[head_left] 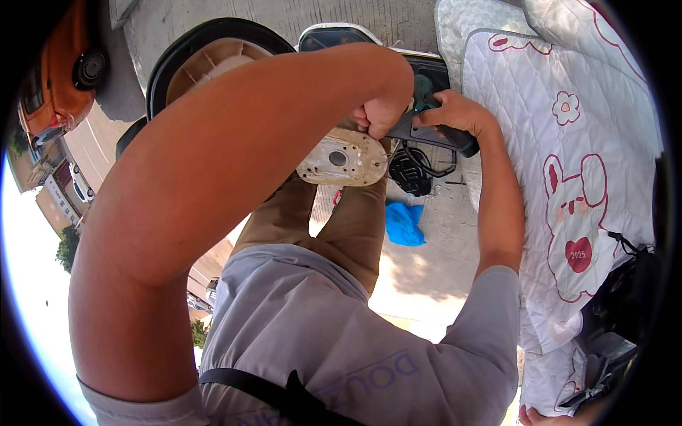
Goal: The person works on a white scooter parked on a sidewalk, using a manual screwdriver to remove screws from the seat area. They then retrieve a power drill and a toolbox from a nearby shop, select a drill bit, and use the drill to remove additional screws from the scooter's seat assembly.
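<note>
My right hand (458, 115) is wrapped round the grip of a teal and black cordless drill (424, 88), whose dark battery end (463, 143) sticks out below the palm. Close beside it, my left hand (389, 103) reaches across with its fingers curled in. Whatever those fingers hold, if anything, is hidden. Just under them lies a dirty cream oval plate (359, 165) with a round hole and several small holes. Both hands are over the dark body of a scooter (433, 69), and my left forearm covers much of it. The drill's tip cannot be made out.
An upturned scooter seat (220, 37) with a beige underside is at the upper left. White quilted covers (518, 106) hang along the right. Below are a black part with a cable (410, 174) and a blue plastic bag (405, 224). Another person's hand (540, 417) shows lower right.
</note>
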The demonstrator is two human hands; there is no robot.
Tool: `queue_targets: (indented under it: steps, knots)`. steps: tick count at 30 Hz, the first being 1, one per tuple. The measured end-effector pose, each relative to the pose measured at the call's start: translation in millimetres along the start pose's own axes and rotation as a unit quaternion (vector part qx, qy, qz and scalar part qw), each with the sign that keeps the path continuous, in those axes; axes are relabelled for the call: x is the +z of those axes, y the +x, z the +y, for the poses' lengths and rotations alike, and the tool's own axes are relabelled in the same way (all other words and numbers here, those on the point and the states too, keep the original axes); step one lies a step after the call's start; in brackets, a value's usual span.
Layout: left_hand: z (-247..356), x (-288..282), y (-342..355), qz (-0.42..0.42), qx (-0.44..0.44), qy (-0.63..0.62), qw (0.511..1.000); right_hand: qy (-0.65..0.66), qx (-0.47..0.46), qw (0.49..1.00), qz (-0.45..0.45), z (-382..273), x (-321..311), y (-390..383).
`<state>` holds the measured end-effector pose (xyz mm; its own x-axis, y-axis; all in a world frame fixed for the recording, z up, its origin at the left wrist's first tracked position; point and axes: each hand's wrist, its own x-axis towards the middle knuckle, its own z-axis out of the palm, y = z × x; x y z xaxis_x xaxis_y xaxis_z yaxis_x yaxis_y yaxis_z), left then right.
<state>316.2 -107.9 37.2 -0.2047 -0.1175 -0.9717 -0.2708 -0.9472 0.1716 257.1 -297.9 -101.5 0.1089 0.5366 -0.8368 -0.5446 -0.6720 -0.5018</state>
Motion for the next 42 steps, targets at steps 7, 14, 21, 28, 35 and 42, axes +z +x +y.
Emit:
queue_targets:
  steps: [7,14,21,28,35,42]
  knots:
    - [9.1,6.4,9.1,0.011,-0.028,0.022,0.999,0.098,0.02,0.981,0.168,49.9,11.8,-5.3]
    - [1.8,15.9,42.2,0.034,0.025,0.04,0.998,0.275,0.025,0.913,0.3,78.8,79.9,-46.4]
    - [2.6,30.9,11.9,0.081,-0.027,-0.013,0.996,0.375,-0.011,0.868,0.326,112.4,166.8,-65.0]
    - [-1.5,25.7,10.0,0.024,-0.048,-0.062,0.997,0.419,0.005,0.841,0.341,136.9,234.4,-61.8]
    - [9.5,18.5,9.4,0.045,-0.096,0.018,0.994,0.429,0.015,0.837,0.338,154.0,282.8,-61.8]
    - [14.5,5.0,8.6,-0.019,-0.051,-0.062,0.997,0.441,0.037,0.831,0.337,160.1,299.2,-66.2]
